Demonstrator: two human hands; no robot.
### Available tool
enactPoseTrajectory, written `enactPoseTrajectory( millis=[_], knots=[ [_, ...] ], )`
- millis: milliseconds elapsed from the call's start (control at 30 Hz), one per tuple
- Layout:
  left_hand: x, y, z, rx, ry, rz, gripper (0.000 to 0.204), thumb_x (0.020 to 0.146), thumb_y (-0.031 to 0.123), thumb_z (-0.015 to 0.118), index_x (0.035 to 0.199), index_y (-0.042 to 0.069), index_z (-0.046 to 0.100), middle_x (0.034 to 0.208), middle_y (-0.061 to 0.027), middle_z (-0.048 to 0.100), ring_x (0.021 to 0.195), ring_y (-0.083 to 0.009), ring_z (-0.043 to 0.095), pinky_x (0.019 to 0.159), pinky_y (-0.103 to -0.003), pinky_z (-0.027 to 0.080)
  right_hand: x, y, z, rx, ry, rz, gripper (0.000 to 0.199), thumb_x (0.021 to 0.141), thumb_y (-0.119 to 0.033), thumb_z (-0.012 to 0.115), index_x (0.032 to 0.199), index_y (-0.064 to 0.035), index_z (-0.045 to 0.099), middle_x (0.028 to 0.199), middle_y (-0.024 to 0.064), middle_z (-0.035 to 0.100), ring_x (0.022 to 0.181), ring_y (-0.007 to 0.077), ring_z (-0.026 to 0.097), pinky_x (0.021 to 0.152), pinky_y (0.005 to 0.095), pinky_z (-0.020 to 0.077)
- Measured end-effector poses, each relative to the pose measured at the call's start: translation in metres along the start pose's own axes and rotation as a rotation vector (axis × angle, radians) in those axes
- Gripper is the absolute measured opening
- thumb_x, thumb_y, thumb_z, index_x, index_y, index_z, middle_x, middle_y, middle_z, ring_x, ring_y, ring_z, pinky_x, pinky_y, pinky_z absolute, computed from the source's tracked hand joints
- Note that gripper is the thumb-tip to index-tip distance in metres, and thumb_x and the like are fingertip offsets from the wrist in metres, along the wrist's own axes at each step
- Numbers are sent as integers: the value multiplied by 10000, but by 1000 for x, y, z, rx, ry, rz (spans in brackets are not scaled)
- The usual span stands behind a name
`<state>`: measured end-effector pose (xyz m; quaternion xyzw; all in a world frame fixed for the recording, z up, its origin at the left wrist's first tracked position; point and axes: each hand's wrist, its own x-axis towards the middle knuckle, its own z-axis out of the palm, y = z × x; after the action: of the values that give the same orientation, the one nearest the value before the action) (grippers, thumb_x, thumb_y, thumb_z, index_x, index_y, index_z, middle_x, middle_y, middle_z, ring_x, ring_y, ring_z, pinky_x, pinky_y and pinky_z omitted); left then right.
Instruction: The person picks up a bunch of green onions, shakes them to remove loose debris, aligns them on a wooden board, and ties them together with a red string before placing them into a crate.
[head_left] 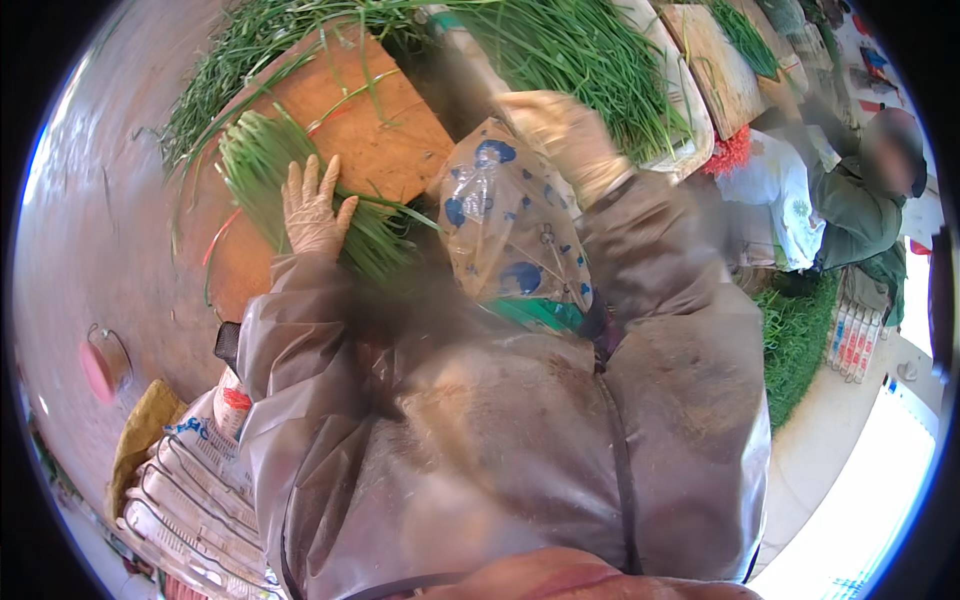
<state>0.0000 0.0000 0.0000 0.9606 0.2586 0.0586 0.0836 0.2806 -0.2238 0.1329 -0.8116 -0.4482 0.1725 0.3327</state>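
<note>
My left hand [315, 212], in a pale thin glove, lies with fingers spread on a thick bundle of garlic chives [255, 165]. The bundle rests across an orange-brown board [360, 120] with loose green blades on it. My right hand [560, 135], gloved too, is smeared by motion. It hovers at the top edge of a clear plastic cover with blue spots [515, 215], close to a large heap of long green chives [590, 70]. Whether its fingers hold anything cannot be made out.
A white tray rim [700, 140] borders the heap, with a red bunch of ties [728, 152] beside it. Another person [865, 205] sits at the right by a second board [712, 65]. A pink lidded thing [100, 370] and a wire rack [190, 490] are at left.
</note>
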Motion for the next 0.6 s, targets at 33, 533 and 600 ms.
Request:
enactPoseTrajectory(
  millis=[33, 533, 600],
  knots=[
    [-7, -4, -5, 38, -23, -12, 699, 820, 397, 677, 1444, 279, 386, 1498, -95, 340, 1400, -375, 244, 1135, -515, 219, -11, 56, -12, -26, -7, 164, 267, 913, -286, 604, 1110, -125, 686, 1081, 69, 694, 998, 195, 642, 877, 304, 501],
    [13, 11, 13, 76, -11, 28, 684, 837, 370, 668, 1448, 270, 376, 1495, -110, 325, 1394, -398, 220, 1127, -509, 225, -40, 305, 17, -512, -905, 970, 611, 922, -345, 591, 1465, -197, 351, 1493, 17, 379, 1344, 194, 399, 1124, 304, 291],
    [15, 14, 11, 66, -4, 41, 679, 835, 355, 670, 1444, 263, 384, 1491, -118, 329, 1390, -409, 225, 1126, -510, 227, -49, 342, 25, -625, -1010, 717, 525, 956, -272, 514, 1458, -252, 359, 1460, -56, 417, 1317, 176, 431, 1136, 302, 270]
  ],
)
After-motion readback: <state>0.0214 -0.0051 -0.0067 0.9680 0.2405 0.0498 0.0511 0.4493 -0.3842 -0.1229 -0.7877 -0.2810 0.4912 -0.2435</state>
